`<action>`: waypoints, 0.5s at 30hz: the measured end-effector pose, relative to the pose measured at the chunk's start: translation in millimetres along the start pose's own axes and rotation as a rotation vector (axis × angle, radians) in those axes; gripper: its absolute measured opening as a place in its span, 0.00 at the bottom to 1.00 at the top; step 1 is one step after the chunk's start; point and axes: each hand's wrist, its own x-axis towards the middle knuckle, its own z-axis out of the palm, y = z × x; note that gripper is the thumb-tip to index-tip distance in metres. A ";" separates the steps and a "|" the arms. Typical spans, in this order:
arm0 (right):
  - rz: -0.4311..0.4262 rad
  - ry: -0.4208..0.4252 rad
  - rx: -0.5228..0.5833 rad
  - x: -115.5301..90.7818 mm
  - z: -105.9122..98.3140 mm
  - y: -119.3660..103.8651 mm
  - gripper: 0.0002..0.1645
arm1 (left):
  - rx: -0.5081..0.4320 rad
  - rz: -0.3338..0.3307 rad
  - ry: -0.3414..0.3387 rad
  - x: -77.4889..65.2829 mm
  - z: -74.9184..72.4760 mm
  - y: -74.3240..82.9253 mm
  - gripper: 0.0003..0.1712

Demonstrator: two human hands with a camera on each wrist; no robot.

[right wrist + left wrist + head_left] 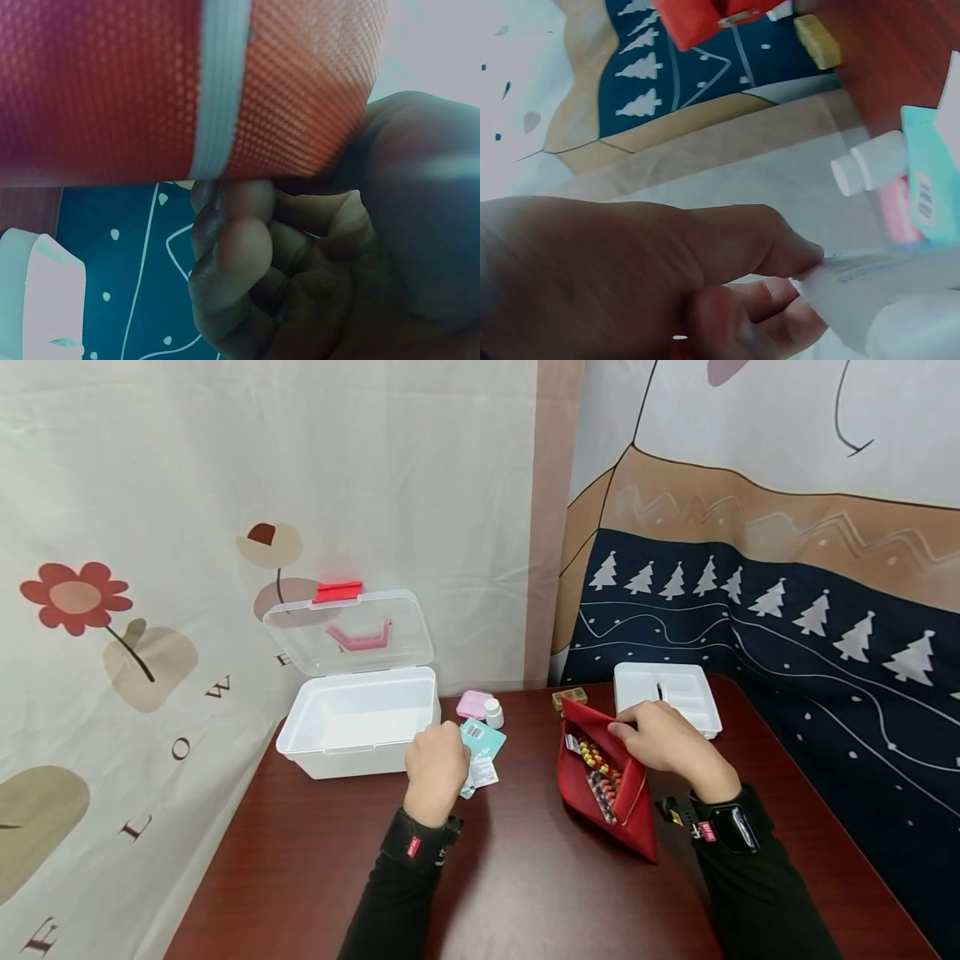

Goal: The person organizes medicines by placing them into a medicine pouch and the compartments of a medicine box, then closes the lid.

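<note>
My left hand (pixel 437 772) is just right of a white plastic box (pixel 330 764), whose clear lid stands raised. In the left wrist view, its thumb and fingers pinch the corner of a thin whitish packet (pixel 885 281) with faint blue print. Teal packets (pixel 483 739) lie beside that hand, near a white bottle (pixel 493 713) and a pink case (pixel 473 704). My right hand (pixel 671 743) grips the upper edge of a red pouch (pixel 637 814) and holds its mouth apart. Inside the pouch are blister packs of capsules (pixel 597 762). Some right fingers are hidden behind the pouch in the right wrist view.
A white divided tray (pixel 701 703) sits at the back right of the brown table (pixel 517 893), behind my right hand. Between it and the bottle is a small yellowish pill box (pixel 569 697), close to the pouch. Printed curtains (pixel 465 527) hang directly behind the table.
</note>
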 end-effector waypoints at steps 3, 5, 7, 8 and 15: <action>0.000 -0.001 0.000 -0.2 0.0 -0.4 0.20 | -0.024 0.003 0.022 -3.9 -14.4 4.4 0.08; 0.000 -0.001 0.001 -0.4 -0.2 -0.5 0.20 | -0.045 0.005 0.027 -6.7 -25.3 8.3 0.10; -0.002 0.000 0.002 -0.7 -0.3 -0.5 0.20 | -0.071 0.012 0.042 -5.5 -26.3 8.0 0.13; -0.002 0.003 0.001 -0.7 -0.2 -0.3 0.20 | -0.092 0.012 0.045 -4.5 -26.2 7.7 0.16; -0.009 0.009 -0.015 -1.2 -0.7 -0.1 0.19 | -0.330 0.006 0.063 1.5 -24.2 9.6 0.15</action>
